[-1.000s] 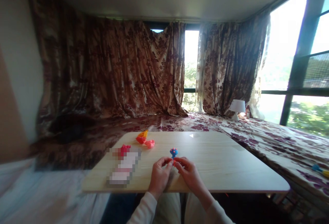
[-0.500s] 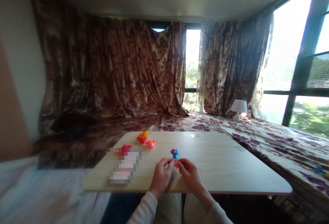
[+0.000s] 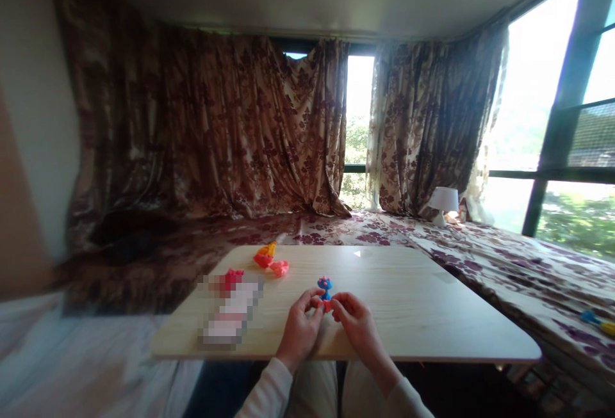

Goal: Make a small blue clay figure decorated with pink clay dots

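Note:
A small blue figure with pink dots on its wide top stands upright just beyond my fingertips. It looks moulded from soft modelling clay. At its lower end is a red clay piece, partly hidden by my fingers. My left hand pinches this piece from the left, thumb and forefinger nearly together. From the other side my right hand grips it with closed fingertips. Both hands are just above the near part of the pale wooden table.
Crumpled lumps in yellow and red and in pink lie at the table's far left. Nearer, a dark pink lump is beside a pixelated flat object. A white lamp stands beyond the table, on the patterned cloth.
My left fingers have shifted slightly around the red clay piece, and more of it shows. The top of the blue figure looks wider and tipped. The whole view has moved slightly.

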Demonstrator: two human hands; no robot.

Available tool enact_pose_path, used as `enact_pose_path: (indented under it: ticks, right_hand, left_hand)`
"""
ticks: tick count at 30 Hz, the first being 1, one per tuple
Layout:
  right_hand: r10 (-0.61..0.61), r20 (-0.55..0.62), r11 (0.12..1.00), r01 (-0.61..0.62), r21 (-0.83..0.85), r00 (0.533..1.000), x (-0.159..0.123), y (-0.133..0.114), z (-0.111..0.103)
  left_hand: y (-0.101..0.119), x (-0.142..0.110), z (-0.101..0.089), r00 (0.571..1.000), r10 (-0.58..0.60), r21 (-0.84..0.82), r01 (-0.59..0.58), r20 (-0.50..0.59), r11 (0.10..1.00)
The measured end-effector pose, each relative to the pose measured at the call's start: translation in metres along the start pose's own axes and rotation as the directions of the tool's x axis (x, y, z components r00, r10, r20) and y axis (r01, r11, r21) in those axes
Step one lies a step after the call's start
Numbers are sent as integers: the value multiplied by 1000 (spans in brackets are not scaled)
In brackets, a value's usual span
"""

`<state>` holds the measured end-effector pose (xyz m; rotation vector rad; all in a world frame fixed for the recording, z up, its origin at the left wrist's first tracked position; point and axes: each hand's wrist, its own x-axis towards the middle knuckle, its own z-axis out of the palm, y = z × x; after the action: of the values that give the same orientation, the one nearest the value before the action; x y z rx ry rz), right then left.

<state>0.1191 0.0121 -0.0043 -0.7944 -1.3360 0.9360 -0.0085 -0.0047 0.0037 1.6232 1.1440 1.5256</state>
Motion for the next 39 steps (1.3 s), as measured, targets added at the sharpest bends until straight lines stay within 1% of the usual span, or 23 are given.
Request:
enact_pose_path:
  ticks: [3, 5, 9, 12, 15, 17, 20, 23, 26, 30, 33, 36, 39]
  right_hand:
    - [-6, -5, 999, 5, -35, 1000, 1, 2, -1]
    - [2, 15, 999, -1, -53, 1000, 1, 2, -3]
    - [-19, 77, 997, 25, -72, 997, 0, 2, -3]
    - [-53, 82, 996, 59, -68, 995, -1, 2, -1]
    - [-42, 94, 999, 43, -6, 995, -1, 1, 1]
    - [-23, 84, 999, 21, 24, 996, -2, 1, 2]
    - [-6, 43, 1000, 5, 23, 999, -2, 2, 1]
    - [-4, 39, 1000, 3, 2, 999, -1, 3, 0]
    - [-2, 68, 999, 5, -38, 998, 0, 5, -2]
    - [-27, 88, 996, 34, -78, 996, 2, 6, -1]
    - [-35, 98, 994, 45, -100, 995, 1, 2, 1]
    - [-34, 131, 991, 50, -121, 991, -1, -4, 4]
    - [-14, 172, 995, 31, -98, 985, -3, -4, 4]
  left_hand:
    - [1, 0, 0, 999, 20, 27, -21, 44, 999]
    - [1, 0, 0, 1000, 7, 18, -8, 30, 1000]
    - [3, -1, 0, 998, -47, -54, 44, -45, 998]
    - [4, -1, -1, 998, -56, -67, 54, -39, 996]
    - [5, -1, -2, 999, -37, -28, 37, -20, 999]
    - [4, 0, -3, 1000, -24, -18, 24, -6, 1000]
    - [1, 1, -3, 999, -31, -55, 32, 27, 998]
    - [-1, 0, -2, 999, -36, -87, 36, 5, 996]
    - [0, 0, -2, 999, -31, -113, 28, -24, 993]
    - [1, 0, -2, 999, -39, -130, 38, -3, 991]
    - [4, 0, -3, 999, -47, -131, 46, -9, 990]
    - [8, -1, -3, 999, -42, -106, 39, -27, 994]
    - [10, -2, -3, 998, -30, -59, 27, -52, 998]
